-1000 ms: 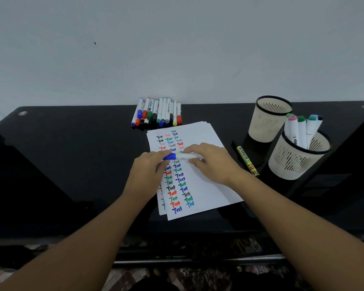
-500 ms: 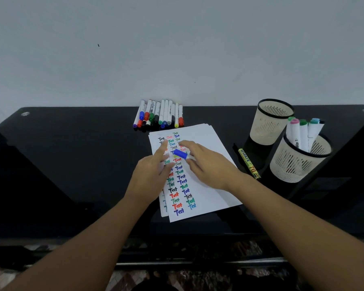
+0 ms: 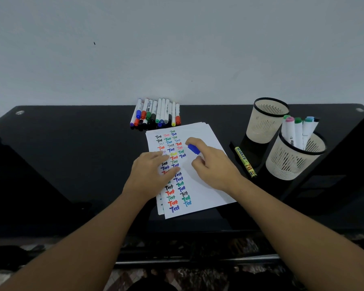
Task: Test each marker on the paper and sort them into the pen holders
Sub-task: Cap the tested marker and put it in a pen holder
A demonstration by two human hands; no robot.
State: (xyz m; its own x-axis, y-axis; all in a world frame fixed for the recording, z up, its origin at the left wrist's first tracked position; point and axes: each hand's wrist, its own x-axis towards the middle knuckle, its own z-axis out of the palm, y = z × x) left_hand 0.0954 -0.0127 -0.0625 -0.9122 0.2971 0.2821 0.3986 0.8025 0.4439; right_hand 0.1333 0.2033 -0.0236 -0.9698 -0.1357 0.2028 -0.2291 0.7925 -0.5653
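- Right hand (image 3: 213, 166) hovers over the paper (image 3: 206, 185), fingers curled round a marker; its blue cap (image 3: 194, 148) juts out between thumb and forefinger, pointing away from the person, and most of the white barrel is hidden inside the fist.
- Left hand (image 3: 150, 175) lies just left of the right one, flat on the sheets with its fingers spread and straight, pressing the paper and holding nothing.
- Under both hands the paper is a small stack of white sheets, slightly fanned, covered on its left half with columns of the word "Test" in black, red, green and blue; the left hand covers part of those columns.
- Beyond the fingertips of both hands, at the far edge of the table (image 3: 72, 164), the untested markers (image 3: 156, 113) lie side by side in a row, caps toward the person, close to the top edge of the paper.
- Just right of the right wrist, a yellow marker (image 3: 245, 161) lies alone on the table, beside the paper's right edge.
- Farther right stand two cream pen holders with black rims: the far holder (image 3: 267, 122) shows no markers above its rim, and the near holder (image 3: 294, 158) has several white markers standing in it, capped in pink, green and blue.
- Nothing stands between the right hand and the holders except the yellow marker.
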